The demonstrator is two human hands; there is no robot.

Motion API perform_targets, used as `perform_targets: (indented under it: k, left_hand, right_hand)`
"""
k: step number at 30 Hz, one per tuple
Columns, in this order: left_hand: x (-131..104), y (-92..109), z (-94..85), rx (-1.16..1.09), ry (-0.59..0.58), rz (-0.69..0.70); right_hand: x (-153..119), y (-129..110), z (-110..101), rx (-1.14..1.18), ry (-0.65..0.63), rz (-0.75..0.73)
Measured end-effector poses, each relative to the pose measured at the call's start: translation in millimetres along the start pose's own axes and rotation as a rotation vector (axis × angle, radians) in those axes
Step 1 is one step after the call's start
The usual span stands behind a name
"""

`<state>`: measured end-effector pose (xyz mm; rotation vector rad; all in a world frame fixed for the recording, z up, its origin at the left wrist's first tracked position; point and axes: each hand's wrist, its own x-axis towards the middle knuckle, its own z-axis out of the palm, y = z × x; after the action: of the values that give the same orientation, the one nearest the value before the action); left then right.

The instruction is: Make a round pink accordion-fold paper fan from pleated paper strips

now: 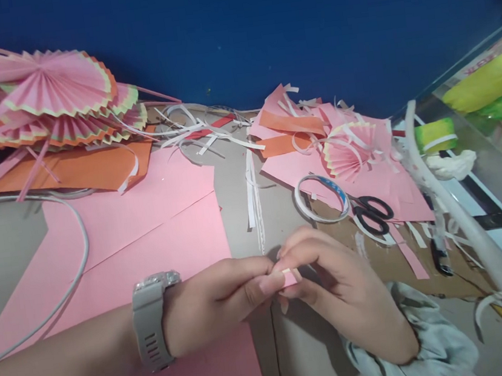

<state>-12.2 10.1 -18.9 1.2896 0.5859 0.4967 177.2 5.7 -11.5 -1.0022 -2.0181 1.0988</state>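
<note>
Between your two hands, near the front middle of the worktop [234,184], you have a small pink paper piece [289,278] with a pale edge. Your left hand [219,301], wearing a grey watch [151,322] at the wrist, has its fingers drawn together, the thumb pressed on the piece. Your right hand [345,286] meets it from the other side, forefinger and thumb curved round the piece with a narrow gap between them; you cannot tell from here whether they pinch it. A pale green scrunchie [434,336] circles that wrist. Pink sheets [192,232] lie beneath and beyond your left forearm, with a white cable [83,233] looping across them. Farther back on the left, pleated paper rosettes [50,84] are heaped above an orange sheet [70,167], and white strips [193,131] lie tangled to their right. Beyond your right hand you have a roll of tape [301,206] just beside black-handled scissors [372,214], near a small pleated fan [349,151] among pink and orange offcuts. Brown cardboard [370,265] shows below the scissors, close to your right wrist.
</note>
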Motion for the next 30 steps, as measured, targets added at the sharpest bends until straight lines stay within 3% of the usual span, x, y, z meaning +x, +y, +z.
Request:
perform_targets:
  k: [7, 11, 16, 20, 25, 30]
  left_hand:
    - [1.1, 0.0, -0.8, 0.16, 0.029, 0.038]
    - [-0.8, -4.2, 0.1, 0.314, 0.125, 0.072]
    - [-2.8, -10.9, 0.4, 0.709, 0.228, 0.152]
    - [-2.8, -13.4, 0.9, 0.853, 0.284, 0.192]
    - [-5.3, -13.0, -1.0, 0.909, 0.395, 0.253]
    - [-7.5, -10.8, -4.6, 0.796, 0.377, 0.378]
  right_hand:
    - [-2.7, -1.3, -0.5, 0.004, 0.009, 0.064]
    - [-2.9, 0.8, -2.6, 0.038, 0.04, 0.056]
    - [-1.1, 1.3, -2.8, -0.188, 0.038, 0.029]
    - [1.0, 1.0, -4.2, -0.286, 0.017, -0.062]
    - [1.0, 1.5, -10.6, -0.354, 0.079, -0.118]
    - [-0.1, 3.0, -13.3, -0.397, 0.047, -0.106]
